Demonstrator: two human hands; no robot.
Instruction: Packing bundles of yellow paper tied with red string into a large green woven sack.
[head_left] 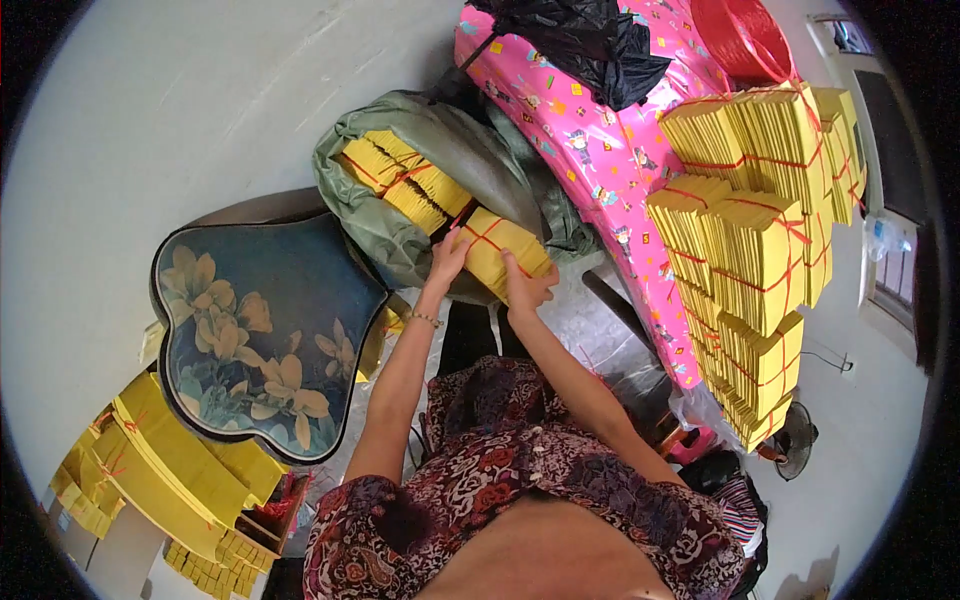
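Pale floor surrounds a green sack (400, 215) at 12 o'clock; left hand (449, 256) and right hand (524, 290) fingers clamp a tied yellow bundle (503, 252). Best lifted level, by both ends.

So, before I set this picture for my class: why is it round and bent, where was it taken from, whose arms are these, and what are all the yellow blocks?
The picture comes from a wide fisheye camera worn on a person's head, looking down; that lens bends straight edges. The arms rising from the lower edge are the wearer's own. The left hand and right hand together grip one yellow paper bundle tied with red string. It sits at the mouth of a green sack holding more bundles. To the right, many tied bundles are stacked on a pink patterned cloth. To the left is a dark flower-painted stool.
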